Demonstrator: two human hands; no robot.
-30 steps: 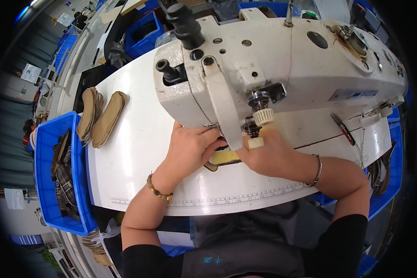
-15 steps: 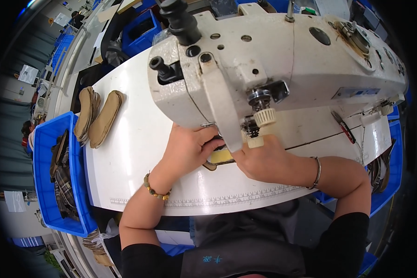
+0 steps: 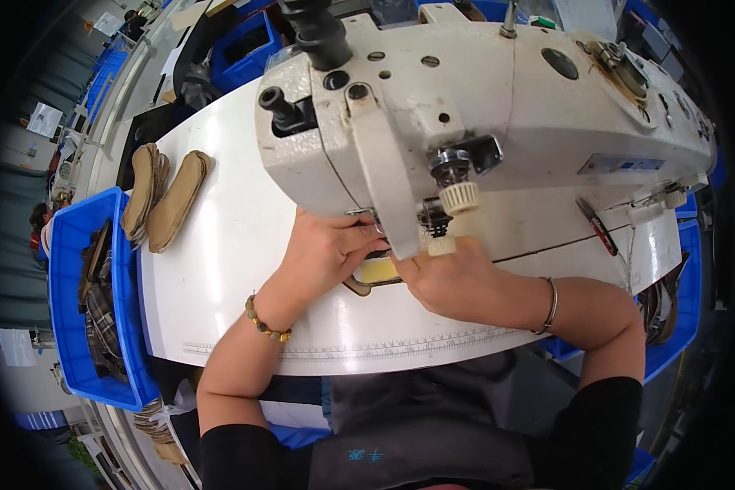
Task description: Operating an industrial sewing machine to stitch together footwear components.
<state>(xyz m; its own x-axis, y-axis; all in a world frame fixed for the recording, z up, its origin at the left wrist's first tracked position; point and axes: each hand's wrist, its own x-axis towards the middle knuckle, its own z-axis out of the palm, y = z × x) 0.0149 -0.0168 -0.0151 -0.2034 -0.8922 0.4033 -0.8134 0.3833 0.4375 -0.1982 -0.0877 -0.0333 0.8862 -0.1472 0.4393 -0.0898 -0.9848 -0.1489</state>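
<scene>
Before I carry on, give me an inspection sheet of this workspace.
Surface: white table, printed ruler along the near edge.
Job's things: yellow-and-brown piece lying under the sewing machine; brown pads toward the table's left edge.
Clutter: red-and-black tool lying on the right.
Hands: left hand and right hand both at the piece; some fingertips hidden by the machine.
Cables: nothing seen for certain.
Surroundings: left blue bin holding plaid and dark pieces; right blue bin, also filled; another person at far left.
</scene>
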